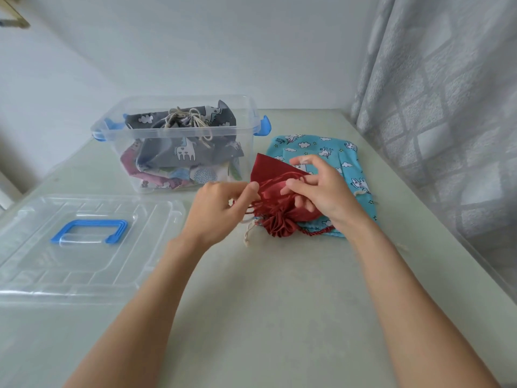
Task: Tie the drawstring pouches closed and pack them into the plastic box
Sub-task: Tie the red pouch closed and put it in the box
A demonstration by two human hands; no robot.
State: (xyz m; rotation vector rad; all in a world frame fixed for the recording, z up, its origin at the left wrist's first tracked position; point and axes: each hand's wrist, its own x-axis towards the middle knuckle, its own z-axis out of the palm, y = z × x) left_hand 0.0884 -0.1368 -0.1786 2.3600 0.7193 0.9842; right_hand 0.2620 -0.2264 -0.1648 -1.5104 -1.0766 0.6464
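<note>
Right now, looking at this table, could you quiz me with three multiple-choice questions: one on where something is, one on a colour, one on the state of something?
1. Where does the box lid lie?
A. On the box
B. Flat on the table, near side of the box, to the person's left
C. Against the curtain

2. What colour is the pouch that both hands work on?
A. Dark red
B. Yellow
C. Black

3. What state is the plastic box in?
A. Shut and latched
B. Open and bare
C. Open, with pouches inside

Answers:
1 B: the lid rests on the table, its blue handle up.
2 A: the left hand and right hand pinch cords of the red pouch, which lies on a turquoise pouch.
3 C: a grey pouch tops the pile within.
</note>
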